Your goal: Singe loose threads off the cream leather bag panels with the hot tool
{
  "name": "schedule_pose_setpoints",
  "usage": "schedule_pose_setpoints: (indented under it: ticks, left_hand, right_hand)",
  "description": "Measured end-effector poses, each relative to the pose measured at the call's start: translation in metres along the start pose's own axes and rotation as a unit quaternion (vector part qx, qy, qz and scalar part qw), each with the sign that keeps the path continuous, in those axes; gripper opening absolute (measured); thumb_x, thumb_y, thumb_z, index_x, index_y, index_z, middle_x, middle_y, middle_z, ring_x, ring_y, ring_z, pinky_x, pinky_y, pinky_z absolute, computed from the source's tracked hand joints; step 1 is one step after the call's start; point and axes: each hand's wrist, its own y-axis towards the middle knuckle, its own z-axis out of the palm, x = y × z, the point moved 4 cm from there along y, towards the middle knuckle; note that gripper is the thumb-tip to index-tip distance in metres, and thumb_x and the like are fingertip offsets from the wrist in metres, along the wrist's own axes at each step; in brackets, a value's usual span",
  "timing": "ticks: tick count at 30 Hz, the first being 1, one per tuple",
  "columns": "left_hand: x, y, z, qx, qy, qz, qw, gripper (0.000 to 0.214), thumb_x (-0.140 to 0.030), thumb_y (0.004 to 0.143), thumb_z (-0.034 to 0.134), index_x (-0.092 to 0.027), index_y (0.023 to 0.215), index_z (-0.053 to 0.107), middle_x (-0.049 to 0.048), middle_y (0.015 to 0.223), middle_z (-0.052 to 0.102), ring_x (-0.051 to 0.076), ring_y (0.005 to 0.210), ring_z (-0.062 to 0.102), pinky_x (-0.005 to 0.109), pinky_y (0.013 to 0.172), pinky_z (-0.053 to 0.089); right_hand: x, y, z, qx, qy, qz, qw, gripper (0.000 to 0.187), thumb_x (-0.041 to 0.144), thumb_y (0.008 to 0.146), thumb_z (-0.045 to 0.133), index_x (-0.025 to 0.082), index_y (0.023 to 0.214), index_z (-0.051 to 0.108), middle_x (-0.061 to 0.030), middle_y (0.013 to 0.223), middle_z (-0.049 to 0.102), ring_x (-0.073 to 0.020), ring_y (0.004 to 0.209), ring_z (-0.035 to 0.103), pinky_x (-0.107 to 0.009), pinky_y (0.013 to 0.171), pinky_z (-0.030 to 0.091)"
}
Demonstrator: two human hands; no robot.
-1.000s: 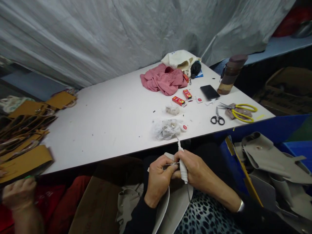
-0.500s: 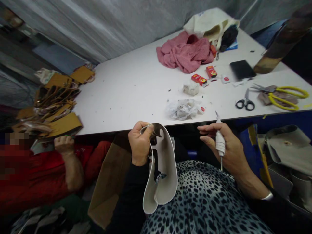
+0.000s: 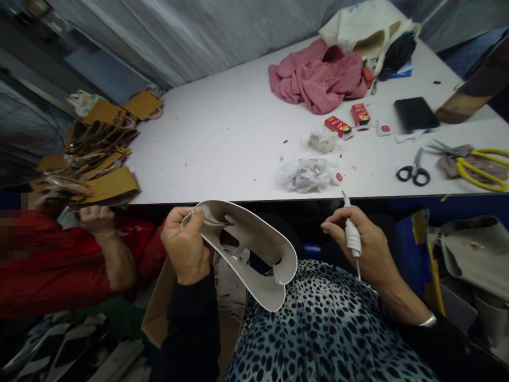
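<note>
Several tan pieces (image 3: 99,143) in a heap at the far left of the white table (image 3: 207,148), with a co-worker's hand (image 3: 98,220) just below, beyond a red sleeve (image 3: 71,270).

Next along, the left hand (image 3: 186,241), thumb pressed down over bent fingers, clamped on one end of a curved pale grey piece (image 3: 258,228); the rest slanting down rightward, in front of the table edge and over the patterned garment (image 3: 318,329). Possible trouble: a twist or a drop from being pinched at one end only, or a crease from too hard a squeeze.

Further right, the right hand (image 3: 369,241), thumb and forefinger apart from each other, with a white-wrapped tool (image 3: 352,239) held against the palm by the other fingers; slim tip upward, thin metal rod downward. Cannot tell how firmly. Possible trouble: a pricked finger or scratched surface from a careless approach with the bare tip; a snagged garment from too low a rod.

For writing, left to right: white lettering (image 3: 129,229) on red cloth, too blurred to read; a round red label (image 3: 339,177) beside crumpled plastic (image 3: 306,178); two red boxes (image 3: 338,126), print too small; another red label (image 3: 384,129). No brand legible.
</note>
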Motion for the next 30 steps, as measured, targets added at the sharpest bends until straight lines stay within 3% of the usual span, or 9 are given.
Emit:
schedule_pose_setpoints:
  ticks: [6,11,16,19,24,30]
  left_hand:
    - [0.003,-0.020,-0.020,-0.056,-0.009,-0.028,0.998,0.028,-0.030,0.071,0.084,-0.016,0.079,0.061,-0.0049,0.066,0.061,0.010,0.057,0.054,0.022,0.055,0.043]
    - [0.011,-0.050,-0.025,-0.073,0.021,-0.054,0.996,0.028,-0.033,0.075,0.084,-0.016,0.081,0.063,-0.0039,0.068,0.062,0.012,0.059,0.056,0.023,0.055,0.044]
    - [0.009,-0.071,-0.028,-0.075,0.030,-0.069,0.994,0.026,-0.034,0.076,0.083,-0.017,0.082,0.064,-0.0043,0.071,0.061,0.012,0.061,0.055,0.024,0.057,0.044]
    - [0.008,-0.075,-0.029,-0.080,0.042,-0.047,0.995,0.024,-0.032,0.077,0.083,-0.017,0.081,0.065,-0.0042,0.071,0.061,0.011,0.063,0.055,0.023,0.058,0.044]
    - [0.021,-0.077,-0.033,-0.065,0.052,-0.064,0.995,0.028,-0.036,0.077,0.084,-0.018,0.081,0.063,-0.0043,0.072,0.060,0.012,0.063,0.055,0.024,0.059,0.045]
    - [0.036,-0.076,-0.041,-0.043,0.076,-0.065,0.994,0.028,-0.039,0.081,0.082,-0.018,0.082,0.064,-0.0041,0.074,0.060,0.012,0.067,0.056,0.024,0.063,0.044]
  right_hand:
    - [0.013,-0.017,0.024,0.114,0.058,-0.002,0.992,0.029,0.050,0.095,0.071,0.023,0.091,0.061,0.0009,0.076,0.067,-0.0136,0.061,0.060,-0.025,0.056,0.047]
    - [0.019,-0.023,0.036,0.100,0.029,-0.008,0.995,0.037,0.050,0.087,0.080,0.024,0.101,0.057,-0.0004,0.087,0.068,-0.0160,0.070,0.065,-0.026,0.063,0.050]
    - [0.020,-0.025,0.042,0.108,-0.104,-0.049,0.987,0.031,0.041,0.094,0.074,0.022,0.110,0.056,-0.0035,0.092,0.069,-0.0188,0.073,0.067,-0.027,0.063,0.045]
    - [0.019,-0.028,0.046,0.120,-0.186,-0.067,0.973,0.027,0.045,0.098,0.069,0.022,0.108,0.060,-0.0032,0.084,0.071,-0.0205,0.070,0.069,-0.028,0.060,0.038]
    - [0.018,-0.026,0.053,0.122,-0.270,-0.101,0.950,0.033,0.053,0.098,0.067,0.020,0.094,0.065,-0.0031,0.070,0.068,-0.0200,0.063,0.066,-0.029,0.057,0.031]
    - [0.014,-0.027,0.061,0.130,-0.250,-0.128,0.951,0.017,0.036,0.102,0.063,0.021,0.094,0.063,-0.0039,0.075,0.065,-0.0200,0.067,0.063,-0.029,0.062,0.039]
